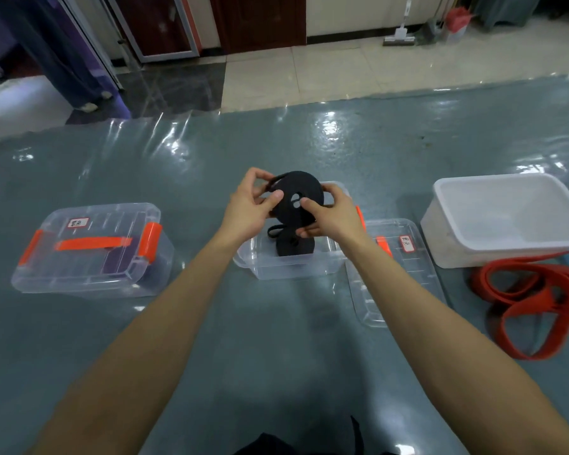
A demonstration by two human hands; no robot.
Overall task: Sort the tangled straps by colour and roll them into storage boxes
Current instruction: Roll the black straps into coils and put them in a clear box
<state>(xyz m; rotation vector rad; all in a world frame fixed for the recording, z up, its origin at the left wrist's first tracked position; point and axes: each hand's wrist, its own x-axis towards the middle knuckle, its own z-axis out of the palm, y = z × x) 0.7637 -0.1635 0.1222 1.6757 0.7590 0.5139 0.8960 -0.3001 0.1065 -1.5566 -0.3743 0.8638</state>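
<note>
Both hands hold a rolled black strap (pixel 296 192) upright above the open clear box (pixel 293 269) in the middle of the table. My left hand (pixel 250 205) grips the roll's left edge, thumb on its face. My right hand (pixel 329 215) grips its right side and lower edge. Inside the box lies another black strap roll (pixel 293 244) with a loose loop. A loose red strap (pixel 536 307) lies tangled on the table at the right.
A closed clear box (pixel 89 247) with orange latches and handle, holding something purple, stands at the left. The open box's lid (pixel 398 274) lies to its right. A white tub (pixel 506 218) stands at the far right. A dark item (pixel 276 446) shows at the bottom edge.
</note>
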